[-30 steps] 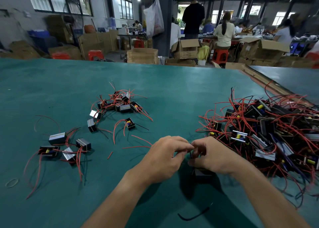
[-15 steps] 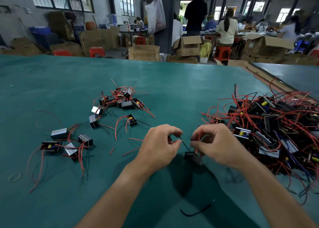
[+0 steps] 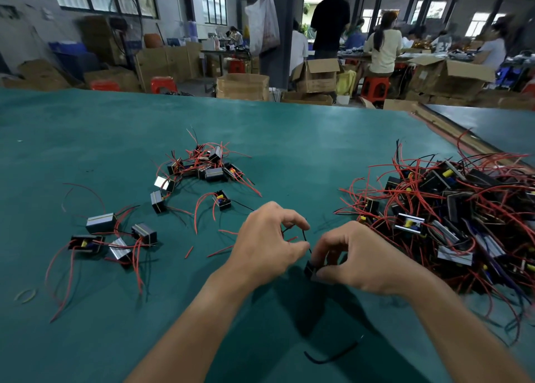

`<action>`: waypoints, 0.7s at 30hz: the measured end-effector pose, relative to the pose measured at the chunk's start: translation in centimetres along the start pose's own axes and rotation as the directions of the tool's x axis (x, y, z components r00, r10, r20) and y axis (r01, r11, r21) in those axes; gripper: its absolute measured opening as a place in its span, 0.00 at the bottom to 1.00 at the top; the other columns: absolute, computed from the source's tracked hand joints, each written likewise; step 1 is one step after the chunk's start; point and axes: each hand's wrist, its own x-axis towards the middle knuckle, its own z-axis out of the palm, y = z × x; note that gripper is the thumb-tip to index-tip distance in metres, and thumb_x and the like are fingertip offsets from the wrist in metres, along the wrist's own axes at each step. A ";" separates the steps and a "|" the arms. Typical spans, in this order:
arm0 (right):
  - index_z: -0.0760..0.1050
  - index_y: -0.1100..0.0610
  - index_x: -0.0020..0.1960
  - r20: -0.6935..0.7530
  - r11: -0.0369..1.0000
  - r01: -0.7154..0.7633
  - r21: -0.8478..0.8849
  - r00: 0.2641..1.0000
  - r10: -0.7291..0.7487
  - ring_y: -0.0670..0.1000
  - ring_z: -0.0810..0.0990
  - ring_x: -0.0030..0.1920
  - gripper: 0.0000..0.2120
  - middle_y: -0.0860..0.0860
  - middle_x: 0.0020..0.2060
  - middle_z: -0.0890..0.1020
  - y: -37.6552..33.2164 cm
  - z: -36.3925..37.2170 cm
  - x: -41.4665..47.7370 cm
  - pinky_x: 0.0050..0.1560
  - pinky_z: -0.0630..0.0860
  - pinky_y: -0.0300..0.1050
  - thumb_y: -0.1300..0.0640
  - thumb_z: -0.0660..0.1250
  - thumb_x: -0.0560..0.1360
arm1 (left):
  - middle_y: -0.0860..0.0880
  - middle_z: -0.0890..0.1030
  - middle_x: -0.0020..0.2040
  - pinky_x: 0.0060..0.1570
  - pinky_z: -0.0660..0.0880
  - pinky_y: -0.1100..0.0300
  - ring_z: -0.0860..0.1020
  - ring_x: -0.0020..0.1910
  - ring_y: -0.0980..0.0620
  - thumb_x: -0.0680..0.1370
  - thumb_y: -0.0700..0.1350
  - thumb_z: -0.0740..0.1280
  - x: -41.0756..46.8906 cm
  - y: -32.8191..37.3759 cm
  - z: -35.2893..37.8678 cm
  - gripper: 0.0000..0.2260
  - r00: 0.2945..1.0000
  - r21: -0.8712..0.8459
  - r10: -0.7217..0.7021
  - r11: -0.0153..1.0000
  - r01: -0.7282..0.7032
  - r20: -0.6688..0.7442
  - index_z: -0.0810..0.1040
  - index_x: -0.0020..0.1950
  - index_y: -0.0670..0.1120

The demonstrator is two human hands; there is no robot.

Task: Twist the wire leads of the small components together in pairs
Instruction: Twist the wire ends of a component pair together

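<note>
A green table [image 3: 289, 139] is spread with parts. At the right, a large heap [image 3: 451, 209] of small components with red and black wires is cut off by the frame edge, too tangled to be counted. Two hands are seen at the front middle. A small black component [image 3: 310, 268] is gripped by the right hand [image 3: 362, 261] and mostly hidden under its fingers. Its thin black lead [image 3: 304, 235] is pinched by the left hand [image 3: 266, 246]. Four components [image 3: 115, 238] are grouped at the left. A tangled cluster [image 3: 208, 165] farther back cannot be counted. One loose black wire [image 3: 330, 355] lies nearest.
</note>
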 end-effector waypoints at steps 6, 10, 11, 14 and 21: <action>0.80 0.45 0.35 -0.105 0.988 -0.040 -0.147 0.994 0.025 0.42 0.78 0.33 0.14 0.43 0.31 0.82 0.1 0.5 0.3 0.37 0.76 0.39 0.65 0.70 0.65 | 0.52 0.75 0.36 0.39 0.68 0.60 0.70 0.32 0.60 0.66 0.46 0.76 0.0 0.0 -0.2 0.09 0.999 0.031 -0.045 0.998 0.045 -0.008 0.85 0.44 0.56; 0.81 0.49 0.41 -0.062 0.996 -0.058 -0.068 0.997 0.054 0.40 0.79 0.34 0.04 0.42 0.32 0.82 0.4 0.6 0.2 0.39 0.76 0.36 0.58 0.73 0.70 | 0.55 0.70 0.40 0.41 0.66 0.62 0.69 0.36 0.61 0.65 0.48 0.77 0.1 -0.1 -0.5 0.12 0.999 0.068 -0.050 0.997 0.049 0.010 0.83 0.46 0.59; 0.81 0.50 0.42 -0.058 0.998 -0.057 -0.037 0.997 0.055 0.40 0.79 0.34 0.03 0.42 0.32 0.83 0.4 0.5 0.2 0.39 0.77 0.38 0.57 0.73 0.71 | 0.55 0.70 0.37 0.39 0.65 0.62 0.69 0.34 0.60 0.64 0.47 0.78 0.1 -0.1 -0.8 0.11 0.999 0.062 -0.044 0.997 0.043 0.018 0.84 0.44 0.58; 0.82 0.52 0.43 -0.034 0.997 -0.061 0.045 0.997 0.062 0.47 0.82 0.36 0.01 0.47 0.34 0.85 0.6 0.0 0.2 0.42 0.80 0.47 0.57 0.72 0.73 | 0.55 0.70 0.26 0.30 0.62 0.63 0.65 0.25 0.58 0.64 0.42 0.79 0.4 -0.2 -1.7 0.08 0.989 -0.116 -0.043 0.992 0.059 0.138 0.84 0.38 0.52; 0.84 0.53 0.42 -0.084 0.991 -0.045 0.128 0.995 0.056 0.47 0.78 0.33 0.06 0.55 0.33 0.84 1.2 0.3 0.7 0.42 0.79 0.59 0.53 0.71 0.76 | 0.47 0.83 0.33 0.36 0.76 0.59 0.78 0.32 0.53 0.66 0.34 0.79 0.2 -0.4 -2.5 0.09 0.931 -0.326 -0.105 0.918 0.225 0.348 0.83 0.38 0.44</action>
